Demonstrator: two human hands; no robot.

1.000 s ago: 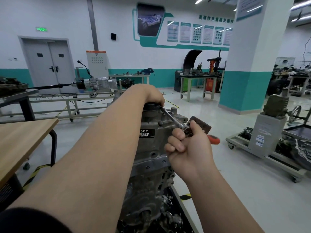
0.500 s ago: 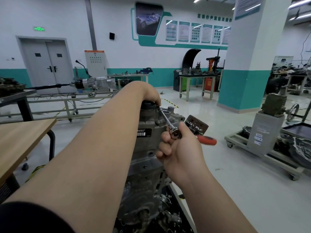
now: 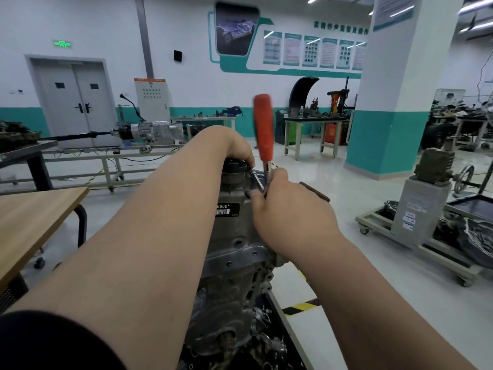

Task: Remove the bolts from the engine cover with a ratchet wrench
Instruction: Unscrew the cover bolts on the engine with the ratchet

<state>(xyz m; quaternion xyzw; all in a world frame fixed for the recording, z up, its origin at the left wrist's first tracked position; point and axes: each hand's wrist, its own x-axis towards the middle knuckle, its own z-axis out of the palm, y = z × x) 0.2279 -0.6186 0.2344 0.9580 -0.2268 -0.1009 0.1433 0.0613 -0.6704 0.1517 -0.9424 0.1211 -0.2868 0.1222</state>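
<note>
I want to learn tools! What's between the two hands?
The ratchet wrench: its shiny bar runs from the left hand to the right hand, orange handle pointing up, seen in the head view.

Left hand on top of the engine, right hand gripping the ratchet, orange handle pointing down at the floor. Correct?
No: the head view shows the orange handle pointing up, not down. The left hand is on top of the engine and the right hand grips the ratchet, as stated.
</note>
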